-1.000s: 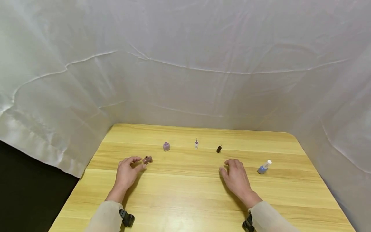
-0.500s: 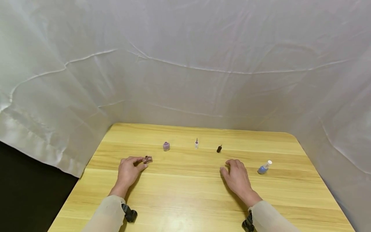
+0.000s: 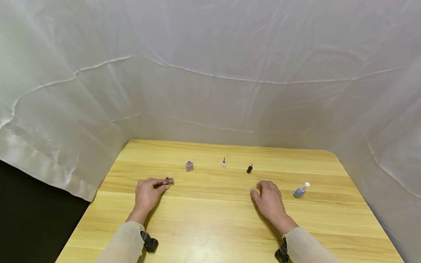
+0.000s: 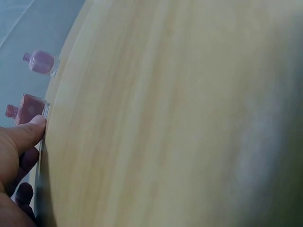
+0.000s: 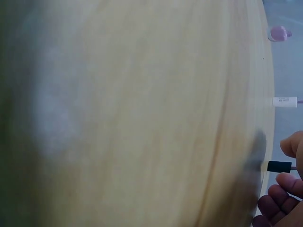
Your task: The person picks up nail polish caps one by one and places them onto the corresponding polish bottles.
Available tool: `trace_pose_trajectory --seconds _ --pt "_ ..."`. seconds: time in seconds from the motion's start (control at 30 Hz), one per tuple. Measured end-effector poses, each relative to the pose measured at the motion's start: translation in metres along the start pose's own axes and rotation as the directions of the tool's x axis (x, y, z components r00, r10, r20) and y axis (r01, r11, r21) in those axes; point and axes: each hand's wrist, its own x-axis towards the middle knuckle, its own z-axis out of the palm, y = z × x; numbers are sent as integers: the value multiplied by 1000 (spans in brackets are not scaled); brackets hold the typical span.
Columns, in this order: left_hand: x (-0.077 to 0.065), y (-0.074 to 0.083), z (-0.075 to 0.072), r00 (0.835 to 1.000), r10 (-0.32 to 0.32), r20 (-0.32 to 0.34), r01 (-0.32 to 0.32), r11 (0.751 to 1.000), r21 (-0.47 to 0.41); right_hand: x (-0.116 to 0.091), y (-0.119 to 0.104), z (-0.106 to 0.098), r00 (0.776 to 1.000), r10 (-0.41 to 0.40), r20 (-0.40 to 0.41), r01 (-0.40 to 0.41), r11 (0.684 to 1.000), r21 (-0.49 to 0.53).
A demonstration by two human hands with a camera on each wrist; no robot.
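We see a wood-grained table before a pale, creased curtain. From the lilac bottle, the brown bottle lies leftward and nearer us, between thumb and forefinger. There the left hand pinches it. Well right of the lilac bottle, near the black cap, we see the right hand, fingers loosely bent and released.

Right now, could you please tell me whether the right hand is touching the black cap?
Apart: the head view shows bare tabletop between the right hand and the black cap.
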Motion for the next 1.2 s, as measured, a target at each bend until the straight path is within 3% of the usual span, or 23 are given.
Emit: trace_pose_trajectory --seconds 0.47,0.8,1.2 --pt "-2 2 3 1000 7 -3 -7 1000 -10 22 15 -6 1000 -15 6 15 1000 -3" --pt "-3 2 0 1000 4 14 -4 1000 -9 57 22 1 998 39 41 -46 983 177" --pt "-6 1 0 1000 -5 16 6 1000 -29 71 15 12 993 109 50 -117 972 202"
